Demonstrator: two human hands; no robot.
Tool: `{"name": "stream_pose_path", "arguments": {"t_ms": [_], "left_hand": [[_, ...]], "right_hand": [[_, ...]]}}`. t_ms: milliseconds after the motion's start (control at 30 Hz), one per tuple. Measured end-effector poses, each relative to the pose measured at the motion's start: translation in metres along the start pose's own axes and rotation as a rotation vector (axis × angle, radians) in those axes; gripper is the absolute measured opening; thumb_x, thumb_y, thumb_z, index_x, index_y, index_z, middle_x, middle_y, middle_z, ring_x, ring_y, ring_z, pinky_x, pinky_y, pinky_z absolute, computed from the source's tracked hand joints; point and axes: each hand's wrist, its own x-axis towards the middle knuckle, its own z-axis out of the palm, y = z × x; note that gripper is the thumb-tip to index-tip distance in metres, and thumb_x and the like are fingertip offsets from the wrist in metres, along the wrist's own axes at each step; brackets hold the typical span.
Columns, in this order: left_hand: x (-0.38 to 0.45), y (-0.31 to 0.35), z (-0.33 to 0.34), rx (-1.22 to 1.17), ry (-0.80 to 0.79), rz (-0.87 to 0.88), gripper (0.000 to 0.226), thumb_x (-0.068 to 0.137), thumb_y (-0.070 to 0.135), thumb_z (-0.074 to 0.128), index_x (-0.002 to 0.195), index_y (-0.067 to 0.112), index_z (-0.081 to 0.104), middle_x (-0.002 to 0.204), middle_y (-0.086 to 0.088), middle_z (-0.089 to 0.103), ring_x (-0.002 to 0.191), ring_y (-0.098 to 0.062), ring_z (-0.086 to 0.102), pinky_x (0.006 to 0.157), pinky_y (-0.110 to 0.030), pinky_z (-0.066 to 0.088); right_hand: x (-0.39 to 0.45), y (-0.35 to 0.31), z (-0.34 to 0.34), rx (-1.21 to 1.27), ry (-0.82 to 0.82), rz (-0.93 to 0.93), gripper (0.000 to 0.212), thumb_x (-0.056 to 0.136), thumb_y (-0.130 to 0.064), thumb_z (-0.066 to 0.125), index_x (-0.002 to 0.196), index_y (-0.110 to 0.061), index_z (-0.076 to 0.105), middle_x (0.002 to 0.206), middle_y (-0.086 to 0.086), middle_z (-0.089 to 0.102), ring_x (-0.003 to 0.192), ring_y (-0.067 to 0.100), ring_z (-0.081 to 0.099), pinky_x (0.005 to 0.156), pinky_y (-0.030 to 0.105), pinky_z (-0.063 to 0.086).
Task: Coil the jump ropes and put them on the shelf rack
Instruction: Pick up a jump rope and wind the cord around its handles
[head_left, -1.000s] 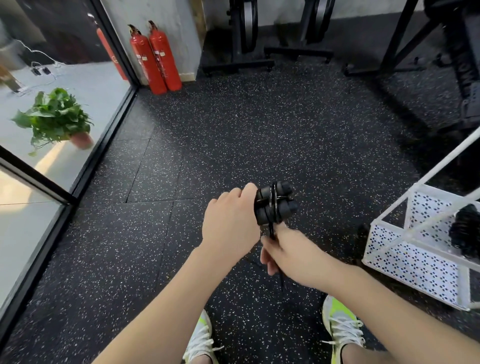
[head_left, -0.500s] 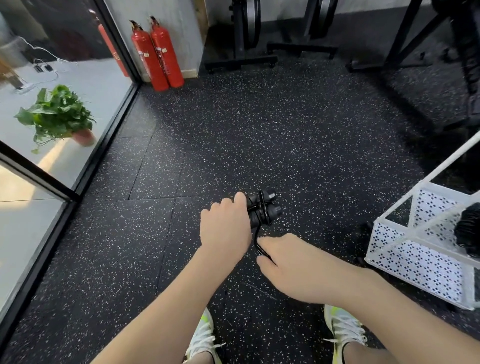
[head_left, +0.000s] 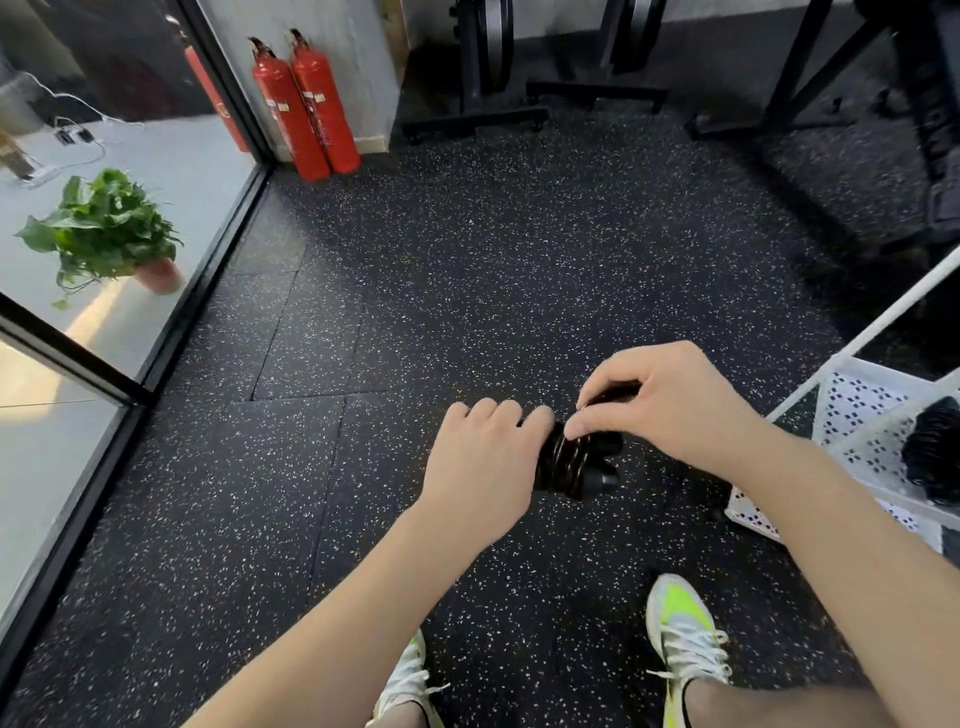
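Observation:
A black jump rope (head_left: 571, 460), its cord wound in several turns round the two handles, is held in front of me above the floor. My left hand (head_left: 483, 462) grips the handles at their left end. My right hand (head_left: 670, 405) reaches over the bundle from the right and pinches the cord on top with thumb and fingertips. The white perforated shelf rack (head_left: 857, 410) stands at the right edge. A second black coiled rope (head_left: 935, 457) lies on one of its shelves.
Black speckled rubber floor (head_left: 467, 260) stretches ahead. Two red fire extinguishers (head_left: 306, 104) stand by the far wall. A glass wall with a black frame (head_left: 171, 332) runs along the left, a potted plant (head_left: 104, 234) behind it. Black gym equipment frames (head_left: 519, 104) stand at the back.
My right hand has risen from below the bundle to its top and now pinches the cord there. More turns of cord lie round the handles. My left hand keeps its grip.

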Motion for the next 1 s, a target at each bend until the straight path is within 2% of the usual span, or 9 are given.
{"name": "stream_pose_path", "arguments": {"t_ms": [100, 233, 533, 700, 767, 800, 867, 933, 1000], "left_hand": [[-0.001, 0.002, 0.002, -0.013, 0.078, 0.042, 0.039, 0.064, 0.019, 0.078, 0.097, 0.022, 0.057, 0.076, 0.003, 0.057, 0.067, -0.025, 0.055, 0.062, -0.036, 0.038], [0.001, 0.001, -0.002, -0.029, 0.141, 0.044, 0.039, 0.064, 0.016, 0.073, 0.099, 0.022, 0.056, 0.076, 0.004, 0.056, 0.067, -0.024, 0.052, 0.062, -0.036, 0.038], [0.003, 0.001, -0.007, -0.055, 0.199, 0.043, 0.033, 0.070, 0.010, 0.065, 0.100, 0.022, 0.061, 0.077, 0.004, 0.053, 0.069, -0.025, 0.049, 0.064, -0.039, 0.040], [0.004, 0.003, -0.010, -0.090, 0.229, 0.041, 0.033, 0.070, 0.010, 0.064, 0.101, 0.022, 0.062, 0.078, 0.005, 0.054, 0.070, -0.024, 0.049, 0.065, -0.038, 0.040], [0.005, 0.003, -0.011, -0.109, 0.229, 0.027, 0.036, 0.069, 0.011, 0.066, 0.103, 0.022, 0.063, 0.080, 0.005, 0.056, 0.072, -0.024, 0.051, 0.067, -0.039, 0.041], [0.004, 0.003, -0.012, -0.118, 0.229, 0.007, 0.038, 0.068, 0.011, 0.068, 0.104, 0.022, 0.063, 0.081, 0.006, 0.057, 0.073, -0.023, 0.052, 0.067, -0.038, 0.042], [0.005, 0.005, -0.014, -0.154, 0.236, -0.073, 0.040, 0.066, 0.011, 0.072, 0.103, 0.021, 0.063, 0.081, 0.006, 0.059, 0.073, -0.022, 0.054, 0.067, -0.037, 0.043], [0.006, 0.004, -0.015, -0.176, 0.232, -0.184, 0.038, 0.066, 0.010, 0.073, 0.101, 0.021, 0.062, 0.081, 0.006, 0.060, 0.074, -0.023, 0.057, 0.068, -0.036, 0.042], [0.010, 0.000, -0.016, -0.131, 0.199, -0.270, 0.038, 0.068, 0.011, 0.075, 0.101, 0.021, 0.059, 0.083, 0.005, 0.062, 0.077, -0.026, 0.060, 0.070, -0.037, 0.042]], "right_hand": [[0.005, 0.011, -0.003, 0.106, -0.016, 0.032, 0.011, 0.071, -0.027, 0.089, 0.074, -0.030, 0.080, 0.079, -0.016, 0.074, 0.073, -0.001, 0.064, 0.067, 0.012, 0.044], [0.009, 0.025, -0.006, 0.231, -0.071, 0.070, 0.006, 0.075, -0.026, 0.085, 0.078, -0.030, 0.081, 0.082, -0.008, 0.077, 0.076, 0.003, 0.067, 0.074, 0.020, 0.049], [0.010, 0.045, -0.010, 0.462, -0.077, 0.018, 0.004, 0.080, -0.012, 0.078, 0.082, -0.014, 0.081, 0.084, 0.003, 0.078, 0.078, 0.008, 0.070, 0.072, 0.015, 0.051], [0.011, 0.059, -0.001, 0.677, -0.140, 0.094, 0.030, 0.073, -0.043, 0.085, 0.085, -0.016, 0.082, 0.085, 0.008, 0.075, 0.080, 0.017, 0.067, 0.078, 0.029, 0.055], [0.011, 0.065, 0.009, 0.806, -0.161, 0.151, 0.015, 0.085, -0.027, 0.076, 0.076, -0.016, 0.080, 0.081, 0.006, 0.073, 0.077, 0.016, 0.066, 0.081, 0.033, 0.052], [0.010, 0.067, 0.017, 0.834, -0.173, 0.157, 0.020, 0.090, -0.015, 0.070, 0.072, -0.016, 0.078, 0.080, 0.006, 0.071, 0.077, 0.016, 0.065, 0.083, 0.032, 0.049], [0.005, 0.066, 0.034, 0.805, -0.242, 0.183, 0.016, 0.089, -0.001, 0.063, 0.082, -0.007, 0.076, 0.087, 0.015, 0.070, 0.086, 0.023, 0.063, 0.090, 0.039, 0.050], [0.001, 0.065, 0.049, 0.738, -0.300, 0.244, 0.013, 0.094, 0.002, 0.059, 0.100, 0.006, 0.069, 0.101, 0.026, 0.068, 0.095, 0.031, 0.060, 0.102, 0.053, 0.050], [-0.003, 0.054, 0.061, 0.715, -0.314, 0.312, 0.017, 0.100, -0.010, 0.057, 0.102, 0.003, 0.068, 0.097, 0.019, 0.071, 0.093, 0.030, 0.066, 0.101, 0.051, 0.053]]}}
